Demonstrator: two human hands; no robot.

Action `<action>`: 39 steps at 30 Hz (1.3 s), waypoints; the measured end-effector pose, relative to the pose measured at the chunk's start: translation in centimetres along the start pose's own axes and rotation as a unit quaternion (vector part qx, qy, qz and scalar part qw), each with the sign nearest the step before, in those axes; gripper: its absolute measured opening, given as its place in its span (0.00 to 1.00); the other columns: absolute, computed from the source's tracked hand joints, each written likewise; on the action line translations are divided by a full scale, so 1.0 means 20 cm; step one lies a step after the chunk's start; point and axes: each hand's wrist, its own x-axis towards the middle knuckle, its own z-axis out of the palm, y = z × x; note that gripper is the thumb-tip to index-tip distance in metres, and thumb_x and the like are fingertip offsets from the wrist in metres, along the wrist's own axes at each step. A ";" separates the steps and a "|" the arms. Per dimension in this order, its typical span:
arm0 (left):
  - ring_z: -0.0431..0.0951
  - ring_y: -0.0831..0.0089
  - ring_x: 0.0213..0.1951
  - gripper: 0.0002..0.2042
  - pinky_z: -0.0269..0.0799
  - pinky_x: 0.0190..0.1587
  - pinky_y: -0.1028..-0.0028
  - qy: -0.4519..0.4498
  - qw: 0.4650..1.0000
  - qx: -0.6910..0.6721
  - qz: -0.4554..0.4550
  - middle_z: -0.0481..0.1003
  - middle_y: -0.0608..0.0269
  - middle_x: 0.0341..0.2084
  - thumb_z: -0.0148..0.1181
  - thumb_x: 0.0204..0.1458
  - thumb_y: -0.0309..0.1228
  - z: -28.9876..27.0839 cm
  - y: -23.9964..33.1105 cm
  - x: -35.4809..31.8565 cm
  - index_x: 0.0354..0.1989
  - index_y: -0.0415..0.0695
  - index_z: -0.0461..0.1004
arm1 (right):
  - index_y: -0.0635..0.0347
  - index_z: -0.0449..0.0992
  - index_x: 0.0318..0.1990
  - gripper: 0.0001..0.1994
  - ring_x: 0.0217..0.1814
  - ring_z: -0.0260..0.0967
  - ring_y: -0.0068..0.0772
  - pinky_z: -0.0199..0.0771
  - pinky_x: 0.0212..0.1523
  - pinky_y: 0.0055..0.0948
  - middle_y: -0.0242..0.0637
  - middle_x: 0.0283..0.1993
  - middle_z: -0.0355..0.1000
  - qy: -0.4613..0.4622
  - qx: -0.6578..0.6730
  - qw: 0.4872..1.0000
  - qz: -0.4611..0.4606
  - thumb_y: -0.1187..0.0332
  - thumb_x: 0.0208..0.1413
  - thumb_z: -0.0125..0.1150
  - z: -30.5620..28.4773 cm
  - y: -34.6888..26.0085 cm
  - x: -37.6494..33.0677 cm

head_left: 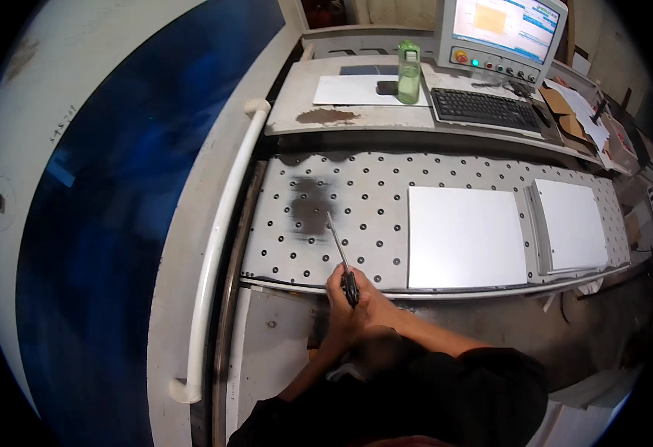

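Both hands (350,298) grip one screwdriver (343,262), tip just right of the dark smudge (310,208) (white sheets (466,237) farther right look untouched).

Dim workshop, pretty grimy. Big machine with a blue window (140,186) and white handle bar (218,246) along the left; monitor (501,30) and keyboard (483,108) at the desk's (356,115) far edge.

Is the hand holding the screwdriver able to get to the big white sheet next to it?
Probably yes. The right hand grips the screwdriver at the table's front edge, and the big white sheet lies close beside it with nothing between.
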 end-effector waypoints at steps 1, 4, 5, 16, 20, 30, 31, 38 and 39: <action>0.60 0.47 0.67 0.40 0.54 0.69 0.52 -0.002 0.999 0.039 0.016 0.59 0.38 0.66 0.59 0.62 0.50 0.01 0.00 -0.02 0.72 0.35 0.52 | 0.67 0.50 0.73 0.43 0.69 0.60 0.60 0.60 0.69 0.46 0.58 0.68 0.60 0.022 0.016 0.999 0.017 0.71 0.49 0.65 0.02 0.03 -0.02; 0.58 0.40 0.68 0.42 0.53 0.69 0.48 -0.130 0.973 0.177 0.069 0.56 0.36 0.68 0.61 0.60 0.50 -0.01 0.06 -0.01 0.74 0.36 0.49 | 0.63 0.57 0.71 0.37 0.64 0.67 0.52 0.66 0.65 0.42 0.53 0.63 0.67 0.085 0.020 0.995 0.038 0.73 0.51 0.62 -0.02 0.01 -0.05; 0.57 0.39 0.69 0.43 0.53 0.69 0.47 -0.150 0.961 0.179 0.148 0.56 0.36 0.68 0.62 0.59 0.48 -0.02 0.09 0.04 0.74 0.34 0.50 | 0.61 0.62 0.69 0.33 0.60 0.70 0.47 0.68 0.63 0.37 0.50 0.60 0.70 0.132 0.054 0.988 0.058 0.73 0.53 0.60 -0.05 0.01 -0.10; 0.76 0.64 0.45 0.18 0.71 0.53 0.65 0.131 0.967 -0.204 0.073 0.76 0.49 0.42 0.46 0.70 0.40 -0.35 0.15 0.27 0.45 0.35 0.72 | 0.65 0.77 0.40 0.12 0.34 0.70 0.30 0.71 0.40 0.32 0.42 0.30 0.73 -0.160 0.034 0.962 0.219 0.63 0.61 0.66 -0.26 -0.15 -0.19; 0.78 0.68 0.42 0.16 0.74 0.48 0.68 0.086 0.989 -0.112 0.045 0.78 0.53 0.39 0.46 0.69 0.36 -0.35 0.12 0.26 0.40 0.35 0.76 | 0.64 0.78 0.42 0.15 0.42 0.75 0.37 0.73 0.47 0.35 0.46 0.37 0.77 -0.078 0.008 0.979 0.186 0.59 0.62 0.66 -0.22 -0.10 -0.18; 0.67 0.54 0.63 0.26 0.61 0.65 0.59 0.089 0.991 0.084 -0.047 0.69 0.46 0.60 0.59 0.63 0.37 -0.31 -0.19 0.44 0.66 0.38 0.65 | 0.63 0.77 0.30 0.17 0.21 0.67 0.23 0.69 0.24 0.28 0.31 0.23 0.72 0.383 0.086 0.862 0.320 0.57 0.61 0.67 -0.69 0.10 -0.35; 0.67 0.52 0.64 0.27 0.61 0.66 0.58 0.075 0.989 0.124 -0.041 0.69 0.45 0.61 0.60 0.63 0.38 -0.33 -0.23 0.46 0.66 0.38 0.64 | 0.63 0.76 0.30 0.17 0.20 0.67 0.23 0.69 0.24 0.28 0.31 0.22 0.71 0.346 0.083 0.865 0.354 0.57 0.61 0.67 -0.68 0.08 -0.36; 0.60 0.40 0.66 0.29 0.56 0.69 0.51 0.024 0.948 0.317 0.017 0.64 0.38 0.64 0.62 0.61 0.41 -0.40 -0.65 0.82 0.66 0.38 0.64 | 0.63 0.75 0.27 0.19 0.20 0.62 0.20 0.61 0.23 0.26 0.29 0.19 0.68 0.160 0.036 0.872 0.461 0.55 0.61 0.67 -0.57 -0.01 -0.38; 0.59 0.39 0.67 0.30 0.56 0.69 0.51 0.026 0.941 0.337 0.031 0.63 0.38 0.65 0.62 0.60 0.41 -0.41 -0.72 0.89 0.67 0.38 0.64 | 0.63 0.76 0.28 0.19 0.21 0.62 0.19 0.61 0.24 0.26 0.28 0.20 0.68 0.149 0.045 0.873 0.463 0.54 0.61 0.68 -0.56 -0.03 -0.37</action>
